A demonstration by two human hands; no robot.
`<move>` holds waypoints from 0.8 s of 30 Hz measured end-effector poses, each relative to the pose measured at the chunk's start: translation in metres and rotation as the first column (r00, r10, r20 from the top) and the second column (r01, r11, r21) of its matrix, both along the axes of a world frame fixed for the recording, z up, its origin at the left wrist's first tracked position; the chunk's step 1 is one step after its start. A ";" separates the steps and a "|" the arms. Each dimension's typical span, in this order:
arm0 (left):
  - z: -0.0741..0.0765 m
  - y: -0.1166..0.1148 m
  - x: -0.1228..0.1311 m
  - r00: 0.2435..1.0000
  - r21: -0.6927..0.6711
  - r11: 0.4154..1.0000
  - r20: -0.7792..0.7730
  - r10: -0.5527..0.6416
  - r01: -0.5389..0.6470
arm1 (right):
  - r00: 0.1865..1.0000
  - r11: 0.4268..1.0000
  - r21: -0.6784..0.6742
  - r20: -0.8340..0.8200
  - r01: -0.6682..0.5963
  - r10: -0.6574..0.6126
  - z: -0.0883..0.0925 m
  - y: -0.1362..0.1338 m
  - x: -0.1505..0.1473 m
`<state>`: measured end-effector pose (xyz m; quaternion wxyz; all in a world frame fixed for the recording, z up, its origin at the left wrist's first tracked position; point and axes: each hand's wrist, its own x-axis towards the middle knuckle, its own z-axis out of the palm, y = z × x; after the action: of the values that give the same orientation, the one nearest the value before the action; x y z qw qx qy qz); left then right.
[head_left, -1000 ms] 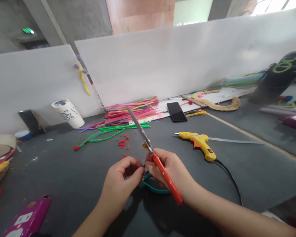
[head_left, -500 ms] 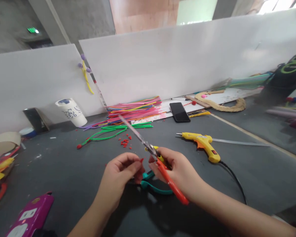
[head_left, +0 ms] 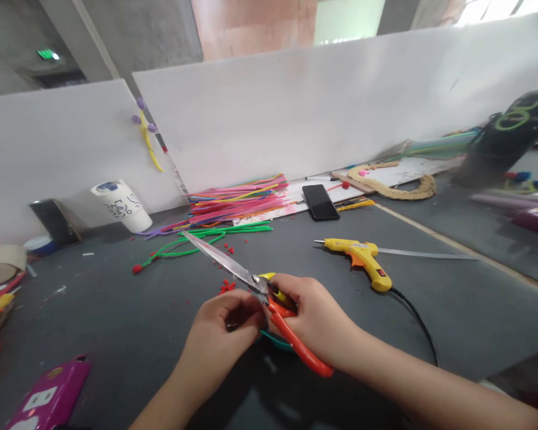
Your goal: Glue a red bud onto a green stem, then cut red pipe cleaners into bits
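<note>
My right hand [head_left: 316,313] is closed round a pair of scissors [head_left: 222,258] with red-orange and yellow handles. Their blades lie together and point away to the upper left. My left hand [head_left: 219,331] is beside the scissors' pivot, thumb and fingers pinched; whatever they hold is hidden. Under the hands, part of a teal-handled tool [head_left: 278,341] shows on the table. Small red scraps [head_left: 226,286] are scattered just beyond my left fingers. Farther off lie green stems [head_left: 246,228], one bent into a loop with a red tip [head_left: 137,269].
A yellow glue gun [head_left: 361,257] with its black cord lies to the right. Behind are a phone [head_left: 320,202], a bundle of coloured stems [head_left: 233,200] and a white roll [head_left: 122,206]. A purple power strip [head_left: 49,394] sits at front left. White panels [head_left: 296,113] edge the back.
The scissors and right hand have come closer to my left hand, the blades lowering. The red bit that showed at my left fingertips is out of sight. The view has shifted slightly.
</note>
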<state>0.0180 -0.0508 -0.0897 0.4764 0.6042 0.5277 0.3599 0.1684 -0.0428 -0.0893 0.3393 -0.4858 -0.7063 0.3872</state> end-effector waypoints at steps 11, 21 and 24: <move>-0.002 0.007 -0.012 0.933 -0.043 0.986 0.319 0.167 -0.162 | 0.995 0.998 0.029 0.085 -0.050 0.047 -0.004 0.003 0.006; 0.007 0.007 -0.017 0.780 -0.043 0.955 0.566 0.266 -0.294 | 0.848 0.970 0.229 0.527 -0.079 -0.056 -0.010 -0.002 0.012; 0.008 0.006 -0.017 0.764 -0.018 0.944 0.582 0.278 -0.330 | 0.822 0.954 0.281 0.565 -0.106 -0.075 -0.018 -0.003 0.012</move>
<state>0.0013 -0.0446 -0.0822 0.5228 0.3926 0.4332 0.6204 0.1805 -0.0461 -0.1070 0.1792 -0.5162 -0.8295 0.1155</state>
